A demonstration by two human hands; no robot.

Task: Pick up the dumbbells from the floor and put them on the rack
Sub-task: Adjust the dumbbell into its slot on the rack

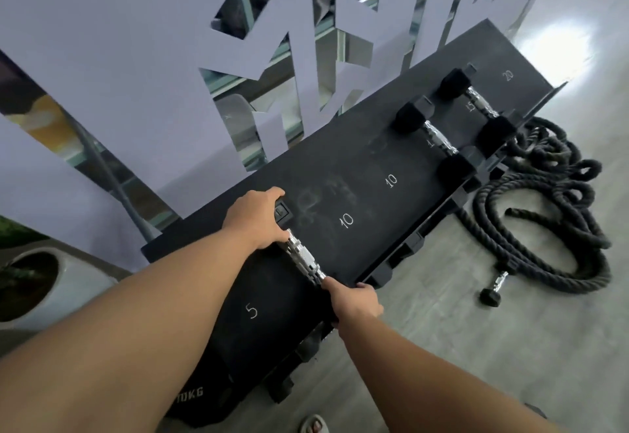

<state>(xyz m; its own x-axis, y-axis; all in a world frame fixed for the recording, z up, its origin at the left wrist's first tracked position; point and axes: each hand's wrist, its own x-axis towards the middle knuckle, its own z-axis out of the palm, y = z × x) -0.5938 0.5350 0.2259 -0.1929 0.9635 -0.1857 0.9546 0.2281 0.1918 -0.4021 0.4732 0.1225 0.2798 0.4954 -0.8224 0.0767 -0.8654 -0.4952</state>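
Observation:
A black dumbbell with a chrome handle (304,259) lies across the black rack shelf (374,160), between the painted marks 5 and 10. My left hand (260,220) grips its far head and my right hand (357,300) grips its near head at the shelf's front edge. Two more black hex dumbbells, one (439,138) and the other (478,100), rest on the shelf further right near the 15 mark. A small dumbbell (495,288) lies on the floor beside a rope coil.
A thick black battle rope (551,214) is coiled on the grey floor right of the rack. A purple cut-out wall with mirrors (136,58) stands behind the rack. A grey planter (41,283) sits at the left. A sandalled foot (315,425) shows at the bottom.

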